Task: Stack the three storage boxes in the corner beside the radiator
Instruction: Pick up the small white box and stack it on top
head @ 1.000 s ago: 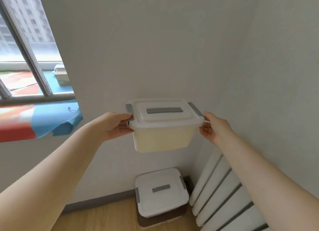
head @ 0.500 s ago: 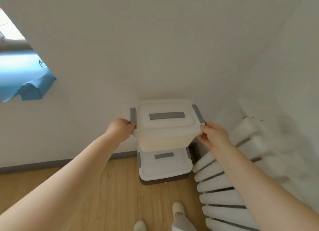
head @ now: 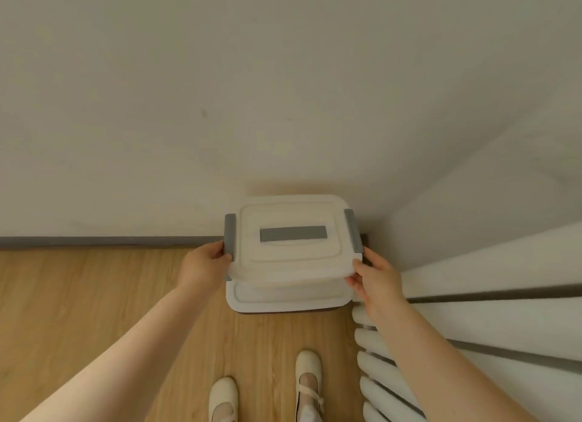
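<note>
A white storage box [head: 291, 254] with a grey lid handle and grey side clips is held over a larger white-lidded box [head: 288, 298] that stands on the floor in the corner. My left hand [head: 204, 265] grips the upper box at its left clip. My right hand [head: 374, 276] grips its right front corner. The upper box covers most of the lower lid; whether the two touch I cannot tell. A dark base shows under the lower lid. No third box is in view.
A white radiator [head: 441, 343] runs along the right wall, close to my right forearm. The wooden floor [head: 94, 295] spreads to the left, with a grey skirting board [head: 94, 241] at the wall. My feet in cream shoes [head: 307, 384] stand just in front of the boxes.
The box held in both hands has come down from chest height to just over the lower box in the corner. The view has tilted down, and the window has left the frame.
</note>
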